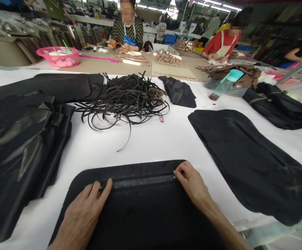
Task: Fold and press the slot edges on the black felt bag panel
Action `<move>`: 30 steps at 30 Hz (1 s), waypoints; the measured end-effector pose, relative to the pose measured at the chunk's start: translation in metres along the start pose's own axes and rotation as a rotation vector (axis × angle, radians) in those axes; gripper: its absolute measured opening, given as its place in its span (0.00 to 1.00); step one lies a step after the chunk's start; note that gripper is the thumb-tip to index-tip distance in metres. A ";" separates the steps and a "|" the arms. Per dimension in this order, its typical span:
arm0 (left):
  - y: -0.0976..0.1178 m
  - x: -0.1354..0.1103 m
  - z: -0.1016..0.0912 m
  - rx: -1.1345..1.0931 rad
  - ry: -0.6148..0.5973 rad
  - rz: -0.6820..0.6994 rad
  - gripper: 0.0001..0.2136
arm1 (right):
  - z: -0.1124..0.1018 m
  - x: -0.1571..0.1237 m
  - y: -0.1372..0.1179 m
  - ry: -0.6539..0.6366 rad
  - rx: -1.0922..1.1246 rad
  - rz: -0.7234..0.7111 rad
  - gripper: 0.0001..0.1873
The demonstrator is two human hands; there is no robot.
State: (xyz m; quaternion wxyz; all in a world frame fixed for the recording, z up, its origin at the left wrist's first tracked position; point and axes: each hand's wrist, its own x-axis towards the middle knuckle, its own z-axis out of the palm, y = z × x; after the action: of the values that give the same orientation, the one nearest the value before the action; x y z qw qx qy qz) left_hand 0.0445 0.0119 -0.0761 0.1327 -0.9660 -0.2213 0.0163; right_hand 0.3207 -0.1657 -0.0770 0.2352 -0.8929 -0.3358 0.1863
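Observation:
A black leather-like panel [151,215] with rounded corners lies flat in front of me on the white table. Along its upper part runs a narrow greyish strip [143,181], which looks scuffed or coated. At the strip's left end is my left hand [84,208], thumb and fingers curled together on the panel. My right hand [189,180] pinches at the strip's right end, where a tiny pale bit shows by the fingertips. What either pinch holds is too small or hidden to make out.
Black panels [247,152] are stacked at right; a larger black pile [18,146] covers the left. Beyond lie tangled black strips [130,97], a pink clip [161,117] and a teal-lidded bottle [226,83]. A pink basin [59,57] and co-workers are across the table.

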 end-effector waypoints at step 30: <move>-0.005 -0.009 0.035 0.031 -0.046 0.024 0.32 | -0.003 -0.002 -0.011 0.047 0.055 0.022 0.09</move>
State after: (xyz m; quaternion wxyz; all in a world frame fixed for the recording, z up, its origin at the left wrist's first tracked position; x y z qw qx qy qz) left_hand 0.0316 0.0211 -0.1089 0.1421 -0.9658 -0.2124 0.0433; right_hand 0.3153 -0.1601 -0.0677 0.2652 -0.8939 -0.3151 0.1770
